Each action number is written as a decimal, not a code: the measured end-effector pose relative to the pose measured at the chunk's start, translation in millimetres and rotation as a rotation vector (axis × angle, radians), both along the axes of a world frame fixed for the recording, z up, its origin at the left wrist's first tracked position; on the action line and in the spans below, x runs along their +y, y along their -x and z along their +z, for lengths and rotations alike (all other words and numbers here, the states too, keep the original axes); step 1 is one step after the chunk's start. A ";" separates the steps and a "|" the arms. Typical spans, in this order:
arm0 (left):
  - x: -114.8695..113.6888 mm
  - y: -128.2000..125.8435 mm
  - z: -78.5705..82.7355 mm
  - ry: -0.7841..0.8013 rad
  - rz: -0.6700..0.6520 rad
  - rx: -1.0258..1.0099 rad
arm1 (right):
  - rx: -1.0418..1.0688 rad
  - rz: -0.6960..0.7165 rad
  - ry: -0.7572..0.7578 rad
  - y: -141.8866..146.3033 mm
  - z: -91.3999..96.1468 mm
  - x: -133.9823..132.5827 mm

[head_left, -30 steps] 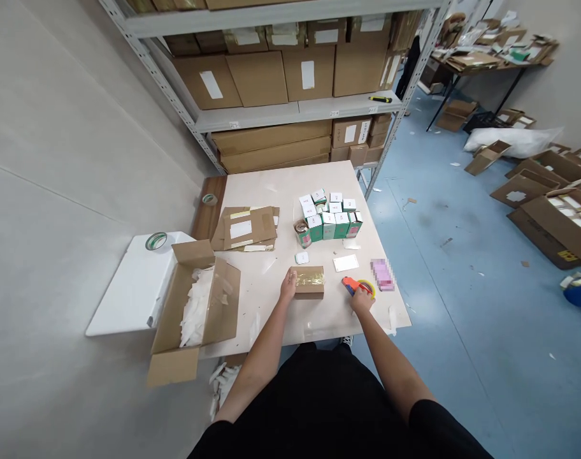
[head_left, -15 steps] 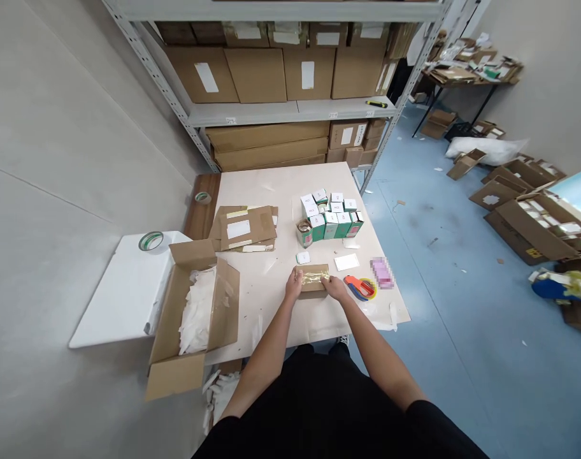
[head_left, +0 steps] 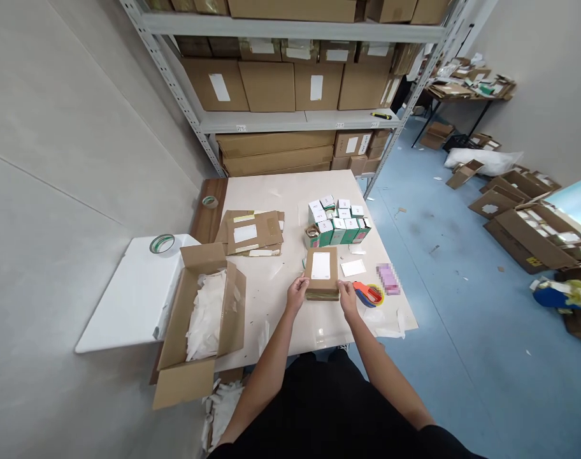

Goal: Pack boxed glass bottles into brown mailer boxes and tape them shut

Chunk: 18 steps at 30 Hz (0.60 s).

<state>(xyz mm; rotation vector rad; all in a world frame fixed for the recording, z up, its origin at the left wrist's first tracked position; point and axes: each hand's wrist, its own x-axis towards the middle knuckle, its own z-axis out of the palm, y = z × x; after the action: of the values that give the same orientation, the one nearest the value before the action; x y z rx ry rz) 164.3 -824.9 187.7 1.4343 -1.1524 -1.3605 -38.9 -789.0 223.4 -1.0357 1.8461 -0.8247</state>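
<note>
A small brown cardboard box [head_left: 314, 280] with a white label on its upper face is between my hands at the front of the table. My left hand [head_left: 297, 292] grips its left edge near the lower corner. On the opposite edge, my right hand [head_left: 347, 295] holds it with closed fingers. Just right of that hand lies a red and blue tape dispenser [head_left: 365, 293] with a yellow ring. A blank white card [head_left: 353, 268] lies beyond it. Behind the box stand several green-and-white small cartons [head_left: 339, 231], grouped together.
Flattened cardboard pieces [head_left: 266, 231] lie on the table [head_left: 276, 319] to the left. An open carton [head_left: 236, 312] holding white paper stands at the left edge, beside a white surface [head_left: 123, 299] with a tape roll [head_left: 162, 243]. A loaded shelf rack [head_left: 295, 120] stands behind.
The box has been turned so its labelled face shows instead of the shiny taped side. Both hands now hold it by its left and right edges. The camera view has shifted slightly.
</note>
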 end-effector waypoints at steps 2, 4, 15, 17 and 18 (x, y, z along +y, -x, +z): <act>8.4 6.0 -8.7 -0.059 -0.007 -0.006 | -0.003 0.048 -0.051 1.6 -8.6 0.1; 15.7 13.2 -17.8 -0.113 -0.027 0.009 | 0.020 0.073 -0.075 6.2 -14.4 -2.9; 4.8 40.7 -18.7 -0.375 -0.005 -0.343 | 0.027 0.012 0.225 94.3 7.0 -61.6; 5.8 45.2 -17.6 -0.407 -0.020 -0.367 | 0.079 0.007 0.200 116.8 4.4 -73.0; 7.0 48.0 -17.1 -0.415 -0.022 -0.384 | 0.114 0.008 0.176 127.2 1.1 -78.6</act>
<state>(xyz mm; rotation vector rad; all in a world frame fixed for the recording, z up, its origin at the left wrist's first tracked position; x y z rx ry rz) 116.2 -817.9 170.6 2.0551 -1.1646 -1.4350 -166.1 -867.7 224.5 -1.2218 1.8882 -0.9537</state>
